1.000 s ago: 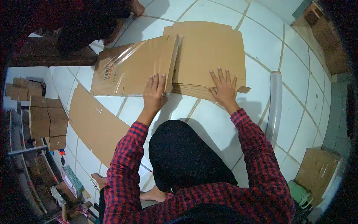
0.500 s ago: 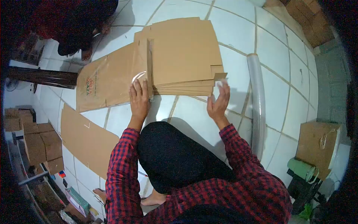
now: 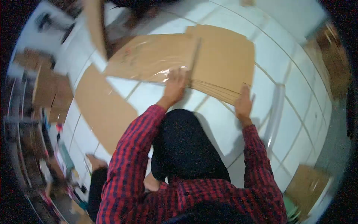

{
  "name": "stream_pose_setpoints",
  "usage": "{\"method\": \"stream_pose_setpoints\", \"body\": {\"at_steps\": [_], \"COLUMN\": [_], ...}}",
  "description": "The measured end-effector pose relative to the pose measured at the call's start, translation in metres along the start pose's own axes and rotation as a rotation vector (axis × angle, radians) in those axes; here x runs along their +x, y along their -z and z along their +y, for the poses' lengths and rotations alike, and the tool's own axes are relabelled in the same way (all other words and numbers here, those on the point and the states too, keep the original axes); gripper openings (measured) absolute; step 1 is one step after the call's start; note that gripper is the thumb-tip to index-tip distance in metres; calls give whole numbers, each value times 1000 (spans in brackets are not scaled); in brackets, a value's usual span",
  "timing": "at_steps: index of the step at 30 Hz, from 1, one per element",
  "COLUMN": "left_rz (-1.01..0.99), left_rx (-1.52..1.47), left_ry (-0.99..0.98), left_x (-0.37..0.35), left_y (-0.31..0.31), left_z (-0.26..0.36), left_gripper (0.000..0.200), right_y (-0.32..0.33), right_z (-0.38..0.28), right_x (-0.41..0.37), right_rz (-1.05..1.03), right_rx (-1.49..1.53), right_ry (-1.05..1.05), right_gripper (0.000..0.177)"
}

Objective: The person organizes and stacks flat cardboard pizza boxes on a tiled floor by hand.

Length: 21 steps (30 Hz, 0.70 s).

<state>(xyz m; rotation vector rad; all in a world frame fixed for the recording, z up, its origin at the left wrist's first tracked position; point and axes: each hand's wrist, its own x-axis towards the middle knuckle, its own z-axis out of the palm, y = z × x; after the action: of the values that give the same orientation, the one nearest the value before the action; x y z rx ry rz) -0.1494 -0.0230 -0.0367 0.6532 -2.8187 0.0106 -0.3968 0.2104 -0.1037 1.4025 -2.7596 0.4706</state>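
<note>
Several flat brown cardboard sheets [image 3: 223,56] lie stacked on the tiled floor, their near edges slightly fanned. A printed cardboard piece in clear plastic [image 3: 153,56] overlaps the left side of the stack. My left hand [image 3: 176,87] lies spread on the near edge of this plastic-wrapped piece, close to where it meets the stack. At the stack's near right corner, my right hand [image 3: 243,104] touches the sheets with its fingers pointing up and the thumb apart. Blur hides the exact contact of the right fingertips.
Another flat cardboard sheet [image 3: 104,108] lies on the floor at the left. A clear plastic roll [image 3: 275,115] is to the right. Cardboard boxes stand at the left [image 3: 54,89] and lower right [image 3: 305,186]. Part of another person in dark clothing [image 3: 138,9] shows at the top.
The view has turned, so the stack appears further right. My right hand now rests against the stack's corner, and the small raised flap there looks flattened. A tall brown piece appears upper left.
</note>
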Motion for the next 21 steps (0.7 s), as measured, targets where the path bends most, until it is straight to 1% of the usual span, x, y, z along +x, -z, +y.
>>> {"method": "stream_pose_setpoints", "body": {"at_steps": [1,2,3,4,6,7,8,9,10,11,12,14,15,16,17,18,20,21], "left_rz": [-24,-52,-137,-134,169,289,403,529,320,403,253,271,287,197,102,118,117,164], "left_rx": [21,-99,-177,-378,-661,-558,-457,-277,-186,108,-11,122,121,127,128,120,-188,-272], "left_ry": [-9,33,43,126,347,519,687,898,929,922,1394,1697,1708,1821,1934,1952,1985,1946], "left_x": [-1,-5,-7,-14,-58,-89,-130,-175,-222,-312,-361,-390,-393,-393,-396,-403,-419,-419], "left_y": [0,15,15,27,42,49,56,52,85,20,25,79,91,98,101,97,86,92], "left_z": [-2,-2,-10,-16,-27,-36,-48,-64,-75,-134,-153,-136,-136,-136,-137,-144,-157,-156], "left_gripper": [71,75,77,73,64,61,58,54,57,65,71,77,77,81,85,85,94,96], "right_y": [6,18,29,40,59,66,72,78,83,88,92,101,84,53,28,6,-29,-51], "right_z": [-4,-11,-16,-22,-39,-50,-65,-81,-103,-137,-173,-269,-302,-337,-371,-401,-443,-452], "right_x": [-2,-3,-4,-4,0,3,3,0,1,0,0,-4,3,3,4,4,-5,-6], "right_rz": [3,12,-6,-21,-40,-31,33,94,96,131,153,-158,-373,-632,-647,-654,-803,-805], "right_rx": [19,35,53,65,39,43,-19,-78,-76,201,480,907,736,948,752,552,550,540], "right_ry": [27,55,61,59,-24,8,-36,-85,-69,113,292,386,446,364,475,581,459,480], "right_gripper": [71,71,70,70,70,70,68,65,65,61,58,50,52,60,66,73,79,79]}}
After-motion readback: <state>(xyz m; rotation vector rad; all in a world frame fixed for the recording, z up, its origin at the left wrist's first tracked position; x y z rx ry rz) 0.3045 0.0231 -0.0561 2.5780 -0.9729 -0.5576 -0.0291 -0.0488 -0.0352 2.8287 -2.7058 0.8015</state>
